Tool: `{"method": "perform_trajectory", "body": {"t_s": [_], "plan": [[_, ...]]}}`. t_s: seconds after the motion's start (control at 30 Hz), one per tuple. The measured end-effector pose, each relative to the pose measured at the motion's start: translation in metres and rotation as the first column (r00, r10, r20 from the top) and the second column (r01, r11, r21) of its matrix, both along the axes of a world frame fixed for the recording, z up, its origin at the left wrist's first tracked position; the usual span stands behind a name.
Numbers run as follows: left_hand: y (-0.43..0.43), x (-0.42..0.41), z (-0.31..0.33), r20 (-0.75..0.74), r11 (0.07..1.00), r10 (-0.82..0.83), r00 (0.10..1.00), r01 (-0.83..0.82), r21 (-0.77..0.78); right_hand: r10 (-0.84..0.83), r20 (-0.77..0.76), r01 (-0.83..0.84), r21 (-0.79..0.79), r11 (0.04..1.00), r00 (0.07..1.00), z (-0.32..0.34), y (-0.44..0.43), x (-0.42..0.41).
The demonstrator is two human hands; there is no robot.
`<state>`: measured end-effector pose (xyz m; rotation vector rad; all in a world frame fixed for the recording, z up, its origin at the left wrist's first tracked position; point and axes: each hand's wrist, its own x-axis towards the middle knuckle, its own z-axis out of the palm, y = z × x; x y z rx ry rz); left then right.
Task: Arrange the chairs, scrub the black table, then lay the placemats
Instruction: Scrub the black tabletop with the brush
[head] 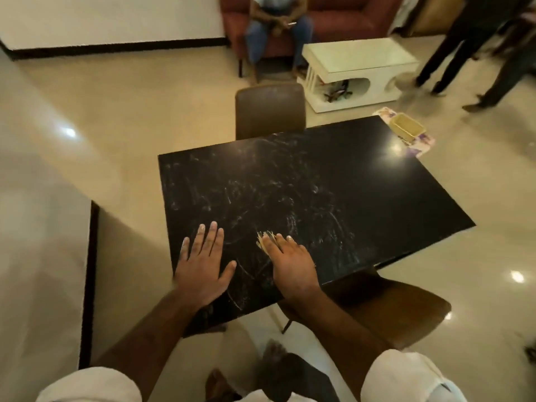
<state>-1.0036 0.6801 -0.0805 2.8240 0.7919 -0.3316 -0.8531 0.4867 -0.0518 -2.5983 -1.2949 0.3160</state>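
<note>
Left grip point(203, 265) lies flat and open on the black table point(362, 184); right grip point(290, 262) presses a pale scrubber point(264, 238) flat. Chairs point(269, 111) look set, scrubbing half done, placemats point(420, 147) not laid.

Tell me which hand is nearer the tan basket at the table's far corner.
Right. The right hand presses a bristly scrubber on the black table, well short of the basket; the left hand lies flat farther to the left, so farther off.
</note>
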Motion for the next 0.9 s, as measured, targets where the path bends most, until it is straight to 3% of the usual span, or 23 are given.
{"method": "perform_trajectory", "body": {"t_s": [0.23,0.37,0.43,0.47,0.53,0.57,0.63,0.7,0.77,0.83,0.9], "plan": [[-0.017,0.072,-0.017,-0.037,0.987,-0.108,0.993,0.103,-0.12,-0.22,-0.334,0.308,0.239,0.921,0.917,-0.001,-0.026,0.093],[-0.026,0.119,-0.019,-0.136,0.985,-0.126,0.983,0.107,-0.137,-0.344,-0.44,0.455,0.176,0.873,0.83,0.0,-0.055,0.141],[-0.026,0.144,-0.027,-0.165,0.982,-0.158,0.974,0.138,-0.129,-0.407,-0.422,0.508,0.158,0.847,0.81,0.001,-0.064,0.151],[-0.026,0.151,-0.032,-0.084,0.977,-0.196,0.977,0.186,-0.107,-0.439,-0.412,0.539,0.166,0.825,0.799,-0.003,-0.067,0.154],[-0.022,0.171,-0.047,0.034,0.95,-0.297,0.954,0.291,0.117,-0.448,-0.417,0.556,0.186,0.81,0.791,-0.022,-0.071,0.17],[-0.02,0.18,-0.066,0.038,0.944,-0.314,0.949,0.307,0.117,-0.491,-0.361,0.559,0.108,0.822,0.792,-0.034,-0.069,0.172],[-0.01,0.195,-0.123,-0.001,0.928,-0.361,0.932,0.36,0.096,-0.537,-0.445,0.625,0.069,0.778,0.717,-0.057,-0.074,0.168],[-0.002,0.209,-0.158,0.124,0.883,-0.409,0.904,0.358,0.303,-0.575,-0.361,0.629,0.04,0.777,0.734,-0.09,-0.067,0.177],[0.01,0.232,-0.18,0.258,0.787,-0.545,0.797,0.381,0.484,-0.605,-0.289,0.643,0.049,0.764,0.742,-0.092,-0.054,0.191],[0.012,0.251,-0.175,0.317,0.797,-0.563,0.763,0.401,0.451,-0.69,-0.226,0.722,0.118,0.682,0.688,-0.097,-0.05,0.209],[0.0,0.263,-0.161,0.22,0.9,-0.428,0.877,0.392,0.189,-0.732,-0.248,0.771,0.139,0.621,0.635,-0.125,-0.05,0.218]]}}
